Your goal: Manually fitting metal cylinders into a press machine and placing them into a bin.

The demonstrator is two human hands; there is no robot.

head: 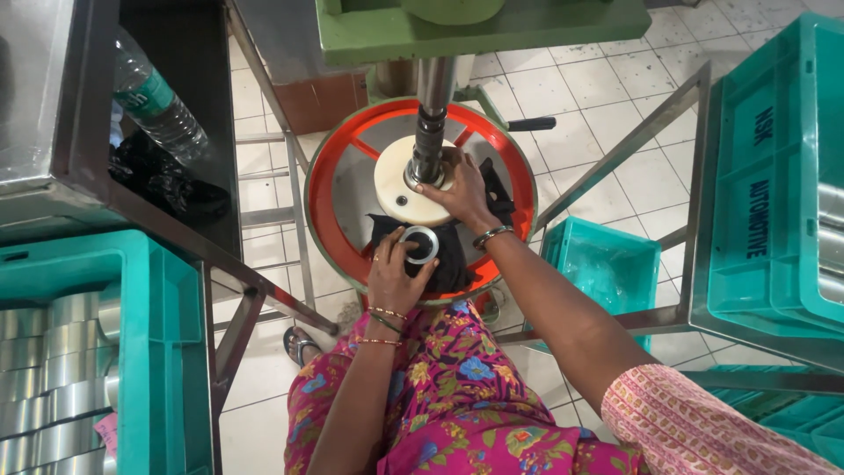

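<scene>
My left hand (397,274) grips a shiny metal ring (420,244) above a black cloth (450,264) lying on the near side of a round red machine table (325,207). My right hand (459,190) rests on a cream-coloured disc (393,186) at the table's centre, fingertips against the base of the vertical steel spindle (431,132) that comes down from the green machine head (475,31). Bangles sit on both wrists.
A teal crate (149,352) at the left holds several stacked metal rings (53,369). More teal crates stand on a steel rack at the right (774,176) and on the tiled floor (607,264). A plastic water bottle (154,101) lies on the left shelf.
</scene>
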